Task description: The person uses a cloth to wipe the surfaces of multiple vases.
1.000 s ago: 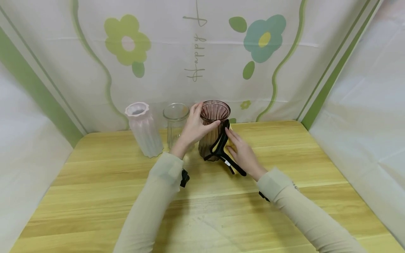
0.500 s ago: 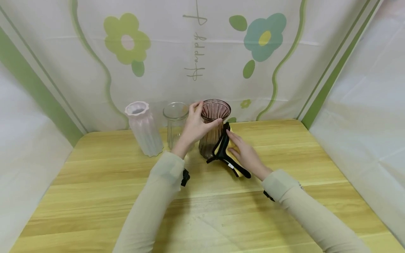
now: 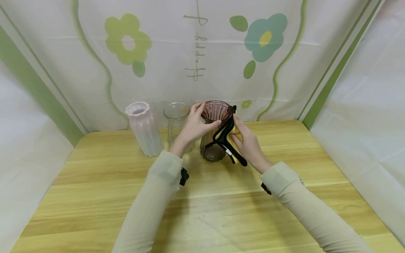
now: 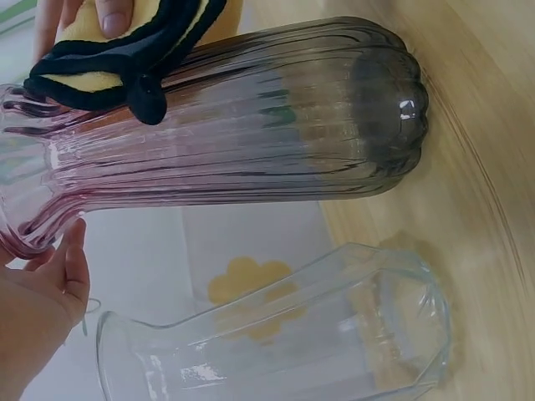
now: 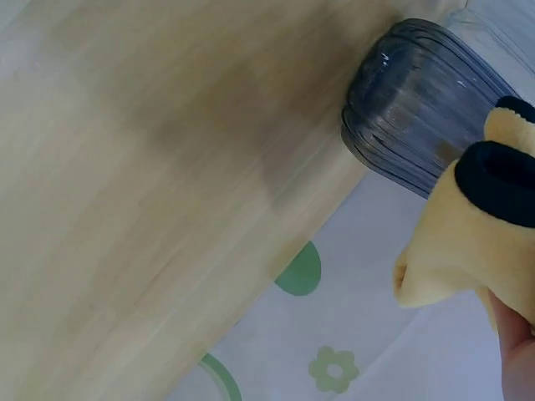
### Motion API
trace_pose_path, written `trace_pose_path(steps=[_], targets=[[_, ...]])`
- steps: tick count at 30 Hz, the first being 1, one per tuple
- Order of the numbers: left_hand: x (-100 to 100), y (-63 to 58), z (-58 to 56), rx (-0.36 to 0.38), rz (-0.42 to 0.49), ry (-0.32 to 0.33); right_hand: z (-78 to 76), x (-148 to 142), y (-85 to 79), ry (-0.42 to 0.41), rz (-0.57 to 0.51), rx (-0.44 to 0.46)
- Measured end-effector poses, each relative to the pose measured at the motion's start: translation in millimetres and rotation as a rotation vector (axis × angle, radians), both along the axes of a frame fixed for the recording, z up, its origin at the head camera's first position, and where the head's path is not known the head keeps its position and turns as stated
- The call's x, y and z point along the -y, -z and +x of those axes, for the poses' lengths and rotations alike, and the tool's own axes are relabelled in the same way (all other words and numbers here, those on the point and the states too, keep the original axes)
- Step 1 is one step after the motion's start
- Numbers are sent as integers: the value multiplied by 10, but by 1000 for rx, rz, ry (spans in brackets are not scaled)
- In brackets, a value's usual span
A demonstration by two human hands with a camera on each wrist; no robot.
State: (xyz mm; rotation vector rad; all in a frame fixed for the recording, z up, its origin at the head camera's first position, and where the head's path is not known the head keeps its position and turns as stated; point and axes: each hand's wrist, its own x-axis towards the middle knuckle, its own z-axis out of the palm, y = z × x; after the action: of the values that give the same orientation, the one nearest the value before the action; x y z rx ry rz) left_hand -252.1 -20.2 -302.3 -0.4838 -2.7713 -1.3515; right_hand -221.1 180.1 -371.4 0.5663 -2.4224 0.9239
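A ribbed glass vase (image 3: 212,151), purple at the flared mouth and smoky grey below, stands on the table. My left hand (image 3: 193,127) holds it near the rim, thumb across the front and fingers at the far left side. In my right hand (image 3: 249,144) is a yellow cloth with black edging (image 3: 224,136), pinched and bunched against the vase's right side just below the rim. The left wrist view shows the cloth (image 4: 92,63) lying over the ribs of the neck. From the right wrist, its yellow folds (image 5: 460,251) partly hide the vase (image 5: 418,100).
Left of the purple vase stands a clear glass vase (image 3: 172,131), partly behind my left hand and close to it. Further left is a pink-to-white ribbed vase (image 3: 146,135). A flower-printed curtain (image 3: 164,42) hangs right behind the wooden table (image 3: 110,196).
My right hand and the cloth dip slightly, then rise along the vase's right side to its rim. The left hand keeps its hold, and the vases stay in place.
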Motion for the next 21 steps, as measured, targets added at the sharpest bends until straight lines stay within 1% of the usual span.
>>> trace_pose_path(steps=[5, 10, 15, 17, 21], targets=[[-10, 3, 22, 19, 8, 9, 11, -6, 111, -47, 54, 44], [-20, 6, 32, 16, 11, 4, 26, -42, 257, -59, 99, 89], [-43, 20, 47, 4, 2, -23, 95, -126, 412, -39, 202, 176], [-56, 35, 53, -4, 16, -34, 123, -149, 453, -29, 239, 200], [-71, 72, 65, -14, 64, -54, 147, -159, 482, -26, 256, 206]])
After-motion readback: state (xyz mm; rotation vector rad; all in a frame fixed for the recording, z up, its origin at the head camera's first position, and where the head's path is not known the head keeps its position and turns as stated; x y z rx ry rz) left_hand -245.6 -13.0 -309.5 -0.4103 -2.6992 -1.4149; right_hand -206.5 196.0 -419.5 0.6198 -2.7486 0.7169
